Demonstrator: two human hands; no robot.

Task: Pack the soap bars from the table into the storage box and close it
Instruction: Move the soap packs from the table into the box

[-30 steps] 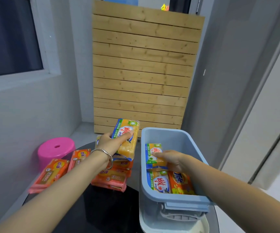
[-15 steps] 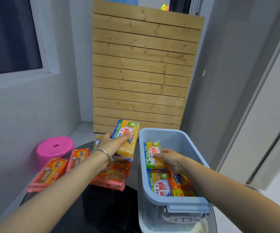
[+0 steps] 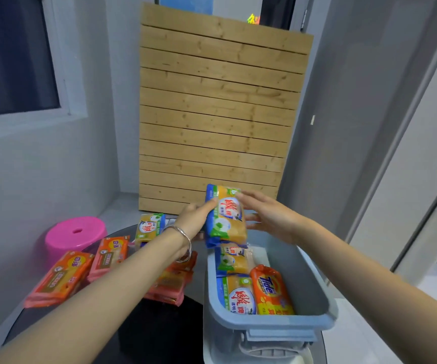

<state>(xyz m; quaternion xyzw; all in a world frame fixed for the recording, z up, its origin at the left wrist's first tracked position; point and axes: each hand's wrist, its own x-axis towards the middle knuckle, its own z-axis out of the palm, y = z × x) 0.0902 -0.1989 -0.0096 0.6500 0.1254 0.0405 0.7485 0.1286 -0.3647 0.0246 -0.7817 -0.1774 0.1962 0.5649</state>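
Soap pack (image 3: 226,216), yellow with blue edging, sits upright above the far end of the blue storage box (image 3: 314,282), pinched along its left edge by the left hand (image 3: 196,219). Right hand (image 3: 269,219) hovers just beside its right edge, fingers (image 3: 251,199) spread and loose.

Pink stool (image 3: 75,239) beside wooden slat panel (image 3: 217,114) (window (image 3: 12,53) left)

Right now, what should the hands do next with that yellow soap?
Probably pass it to the right hand, then lower it into the blue box. The left hand holds the yellow soap pack above the box's far end, which looks free.
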